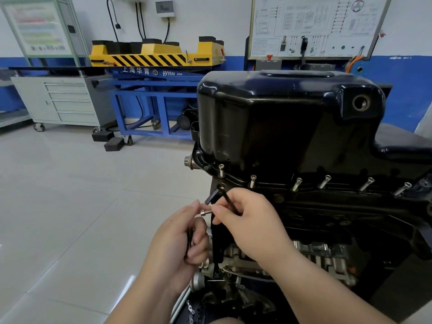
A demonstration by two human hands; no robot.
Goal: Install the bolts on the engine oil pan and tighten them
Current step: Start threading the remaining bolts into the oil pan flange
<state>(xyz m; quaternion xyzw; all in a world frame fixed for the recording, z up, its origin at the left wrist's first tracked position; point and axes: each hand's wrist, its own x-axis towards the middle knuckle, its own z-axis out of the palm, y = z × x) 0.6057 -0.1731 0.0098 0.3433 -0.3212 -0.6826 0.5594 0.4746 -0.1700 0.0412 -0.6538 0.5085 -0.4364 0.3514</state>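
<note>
Left hand: Your left hand [184,242], at lower centre of the frame, pinched the loose bolt between thumb and forefinger. Its other fingers were curled round something dark that I could not identify.
Right hand: Your right hand [252,225], just right of it, gripped the hex key, and its thumb tip touched the same bolt.
Loose bolt: The loose bolt [206,213] lay sideways between your two hands, below the pan's near edge.
Hex key: The black hex key [228,199] stuck up from your right fingers, with its bent end near a hole in the engine [315,218].
Oil pan: The black oil pan [280,113] sat on top of the engine, at upper right of the frame.
Flange bolts: Six flange bolts [253,181] stood in a row along the pan's near edge, heads raised and leaning.
Background: A yellow lift cart [152,54] and a grey drawer cabinet [65,101] stood at upper left.
</note>
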